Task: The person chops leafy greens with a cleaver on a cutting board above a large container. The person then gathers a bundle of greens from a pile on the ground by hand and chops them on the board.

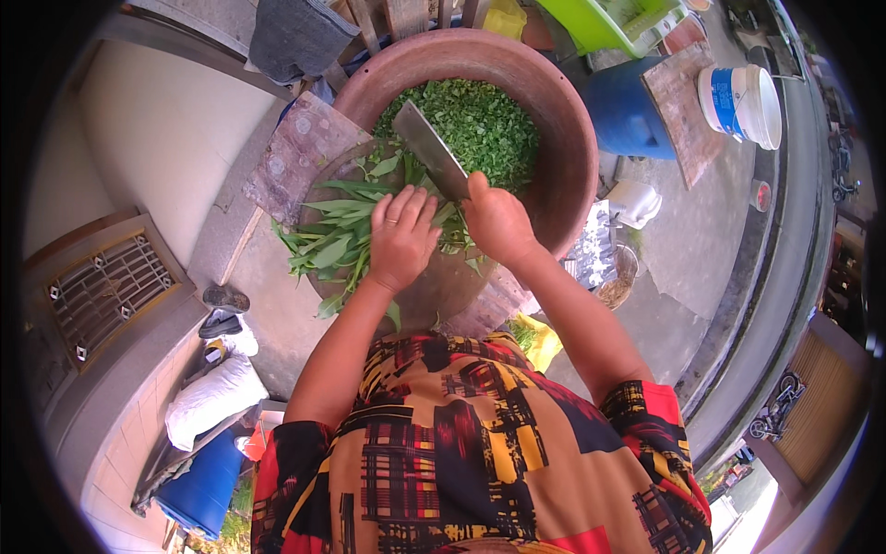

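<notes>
My right hand (500, 220) grips the handle of a cleaver (430, 147), its broad metal blade pointing away from me and to the left. Under my left hand (403, 237), which wears a ring, a bunch of long green leaves (336, 232) is pressed against a round chopping board (422, 305). The blade is close beyond my left fingertips; whether its edge touches the leaves cannot be made out. Beyond the board stands a large reddish-brown tub (564, 118), with finely chopped greens (477, 128) lying inside it. My right fist hides the cleaver's handle.
A stained plank (304, 149) extends out beneath the board. To the right are a blue barrel (623, 107) topped by a wooden board (682, 111), a white bucket (739, 104), and a white plastic jug (635, 204). A yellow bag (543, 343) lies near my right side.
</notes>
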`<state>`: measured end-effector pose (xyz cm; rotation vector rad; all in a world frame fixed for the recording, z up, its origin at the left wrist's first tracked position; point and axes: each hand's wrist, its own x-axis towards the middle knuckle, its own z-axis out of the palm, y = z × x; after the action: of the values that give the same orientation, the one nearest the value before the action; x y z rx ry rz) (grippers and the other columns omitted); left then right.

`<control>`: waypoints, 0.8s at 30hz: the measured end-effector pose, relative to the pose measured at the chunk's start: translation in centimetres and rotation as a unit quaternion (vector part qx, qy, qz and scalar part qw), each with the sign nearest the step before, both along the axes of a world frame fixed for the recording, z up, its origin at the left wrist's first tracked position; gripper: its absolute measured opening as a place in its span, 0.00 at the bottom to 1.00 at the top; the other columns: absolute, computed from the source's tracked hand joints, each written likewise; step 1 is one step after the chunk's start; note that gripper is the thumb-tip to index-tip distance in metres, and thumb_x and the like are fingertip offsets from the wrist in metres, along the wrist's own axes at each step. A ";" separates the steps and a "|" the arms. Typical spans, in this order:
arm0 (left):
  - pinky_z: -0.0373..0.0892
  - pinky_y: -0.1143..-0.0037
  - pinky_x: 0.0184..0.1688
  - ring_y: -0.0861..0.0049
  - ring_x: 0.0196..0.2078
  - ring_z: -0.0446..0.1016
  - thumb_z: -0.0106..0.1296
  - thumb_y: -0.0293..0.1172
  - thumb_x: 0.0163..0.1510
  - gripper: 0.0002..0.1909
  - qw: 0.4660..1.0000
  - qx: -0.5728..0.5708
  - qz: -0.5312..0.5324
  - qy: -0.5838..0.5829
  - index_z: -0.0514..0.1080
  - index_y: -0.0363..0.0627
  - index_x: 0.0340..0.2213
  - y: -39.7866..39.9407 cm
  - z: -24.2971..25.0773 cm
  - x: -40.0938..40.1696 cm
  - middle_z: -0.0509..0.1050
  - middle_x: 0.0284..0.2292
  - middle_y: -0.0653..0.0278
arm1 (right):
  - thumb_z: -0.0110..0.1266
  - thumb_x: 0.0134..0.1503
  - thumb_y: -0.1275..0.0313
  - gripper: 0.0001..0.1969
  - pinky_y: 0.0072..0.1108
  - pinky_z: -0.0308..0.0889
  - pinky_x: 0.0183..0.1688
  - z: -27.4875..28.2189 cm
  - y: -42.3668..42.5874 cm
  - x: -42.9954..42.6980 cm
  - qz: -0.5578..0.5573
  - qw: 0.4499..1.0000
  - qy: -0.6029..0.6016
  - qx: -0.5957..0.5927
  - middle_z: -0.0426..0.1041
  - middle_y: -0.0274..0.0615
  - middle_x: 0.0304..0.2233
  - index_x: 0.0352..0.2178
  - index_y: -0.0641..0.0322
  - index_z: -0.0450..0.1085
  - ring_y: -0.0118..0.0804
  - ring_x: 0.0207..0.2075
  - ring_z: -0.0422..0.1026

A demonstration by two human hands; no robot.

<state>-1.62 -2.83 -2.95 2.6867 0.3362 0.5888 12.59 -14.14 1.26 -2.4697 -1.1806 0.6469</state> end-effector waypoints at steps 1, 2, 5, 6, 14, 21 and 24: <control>0.66 0.67 0.52 0.62 0.50 0.70 0.57 0.25 0.46 0.15 1.000 0.001 0.003 0.001 0.78 0.41 0.39 0.0 -0.5 -0.3 0.75 0.43 0.61 | 0.47 0.52 0.78 0.08 0.43 0.69 0.28 1.4 0.0 0.0 0.003 1.000 0.001 0.001 0.73 0.56 0.23 0.33 0.66 0.57 0.59 0.24 0.74; 0.65 0.66 0.51 0.63 0.49 0.70 0.57 0.25 0.46 0.15 0.999 -0.032 0.022 -0.018 0.78 0.42 0.39 0.1 -1.5 -0.6 0.75 0.43 0.61 | 0.47 0.51 0.78 0.08 0.42 0.69 0.27 3.0 -0.2 -0.4 0.009 1.000 -0.002 -0.003 0.73 0.57 0.23 0.33 0.66 0.57 0.59 0.24 0.74; 0.67 0.65 0.47 0.64 0.45 0.72 0.57 0.24 0.45 0.11 0.992 -0.087 0.048 -0.073 0.78 0.43 0.35 0.2 -2.6 -0.5 0.75 0.42 0.62 | 0.49 0.55 0.76 0.09 0.44 0.66 0.26 5.0 -2.6 -2.0 0.015 1.000 -0.018 0.015 0.71 0.59 0.22 0.32 0.66 0.56 0.63 0.23 0.71; 0.68 0.67 0.46 0.63 0.44 0.73 0.58 0.22 0.45 0.11 0.989 -0.118 0.045 -0.078 0.78 0.42 0.33 0.3 -2.6 -0.6 0.75 0.41 0.61 | 0.49 0.54 0.77 0.09 0.44 0.66 0.25 5.0 -3.2 -2.7 0.023 1.000 -0.017 -0.007 0.71 0.58 0.22 0.33 0.65 0.56 0.63 0.23 0.71; 0.70 0.69 0.42 0.64 0.39 0.73 0.57 0.23 0.46 0.04 0.994 -0.071 0.023 -0.079 0.75 0.40 0.28 0.6 -2.5 0.2 0.75 0.38 0.61 | 0.47 0.53 0.78 0.10 0.46 0.67 0.27 -1.9 1.6 -1.4 -0.014 1.000 -0.025 -0.002 0.72 0.59 0.24 0.36 0.67 0.57 0.62 0.24 0.73; 0.71 0.68 0.42 0.63 0.40 0.73 0.57 0.23 0.45 0.08 0.993 -0.089 0.048 -0.061 0.76 0.42 0.31 0.4 -2.3 -0.8 0.74 0.38 0.61 | 0.47 0.50 0.80 0.20 0.39 0.71 0.28 3.6 0.0 -2.4 0.006 0.999 -0.030 0.025 0.72 0.59 0.33 0.45 0.67 0.56 0.56 0.27 0.76; 0.71 0.68 0.42 0.63 0.40 0.73 0.57 0.24 0.44 0.08 0.992 -0.095 0.049 -0.067 0.76 0.43 0.30 0.8 -2.3 -0.6 0.73 0.38 0.62 | 0.47 0.50 0.80 0.18 0.39 0.70 0.26 4.5 -3.0 -3.7 0.035 0.999 -0.027 -0.010 0.72 0.57 0.30 0.43 0.66 0.55 0.56 0.25 0.75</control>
<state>-2.25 -2.03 -5.27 2.4465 0.4635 0.7233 8.89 -17.09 5.80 -2.4866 -1.2908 0.6164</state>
